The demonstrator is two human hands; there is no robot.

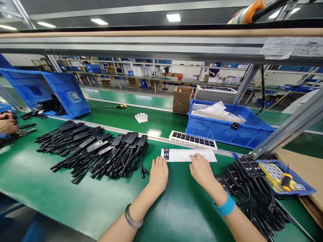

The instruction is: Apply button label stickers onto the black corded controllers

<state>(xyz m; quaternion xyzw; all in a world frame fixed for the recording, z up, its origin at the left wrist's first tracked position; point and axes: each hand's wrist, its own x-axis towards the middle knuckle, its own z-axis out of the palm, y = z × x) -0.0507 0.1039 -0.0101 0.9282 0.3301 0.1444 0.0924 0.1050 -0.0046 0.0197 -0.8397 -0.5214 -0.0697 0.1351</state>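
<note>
1. Label strip (180,156), in the head view: it lies flat on your green desk (101,205), just on your side of the metal rail (155,137) along the far edge, with one black label (166,154) at its left end.
2. Your left hand (158,173) is palm down and unclenched, fingers together, fingertips at the strip's near edge just below that label.
3. Your right hand (203,173) is over the strip's right half with its fingers curled; you can't tell from here whether they pinch anything.
4. Beyond the strip, you have a label sheet (172,135) with a row of black labels, and behind it a blue bin (214,129) containing white paper (214,111).
5. To your left, black cabled units (101,146) lie heaped; another person's hand (7,125) is at the view's left edge.
6. To your right, labelled black units (248,168) are piled beside a blue tray (309,191) holding a yellow-and-black tool (287,182).
7. Past the rail, you see a white glove (141,118) and a screwdriver (118,106).
</note>
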